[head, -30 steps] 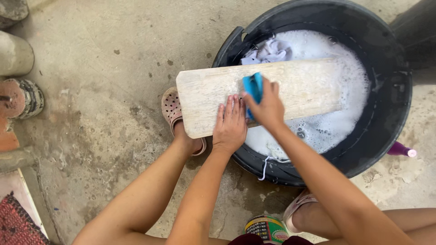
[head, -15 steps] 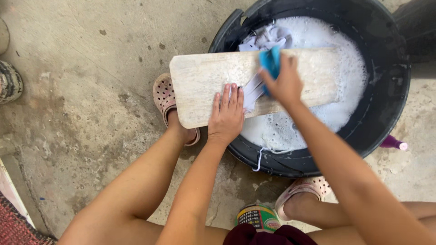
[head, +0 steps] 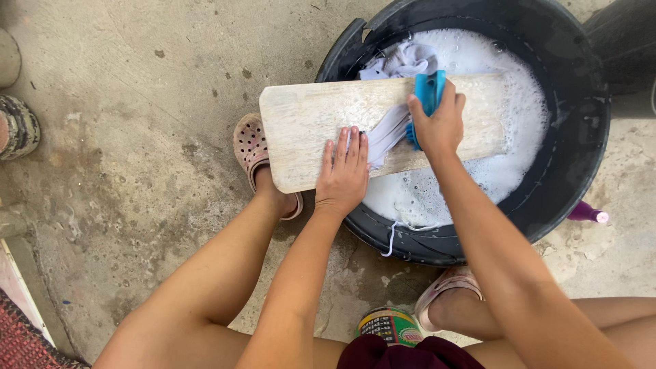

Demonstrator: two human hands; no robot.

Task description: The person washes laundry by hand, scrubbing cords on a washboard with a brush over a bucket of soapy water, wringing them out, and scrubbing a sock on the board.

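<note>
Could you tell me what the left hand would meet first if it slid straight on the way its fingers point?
The left hand lies flat on the wooden board, fingers pointing up the picture. It would probably cross bare board, then reach its far edge and the black tub's rim.

Pale worn wooden board (head: 307,130) — wet cloth (head: 389,130), glossy blue plastic brush (head: 428,92).

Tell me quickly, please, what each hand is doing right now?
Left hand: open, pressed flat on the white cloth and wooden board.
Right hand: closed around the blue brush.
</note>
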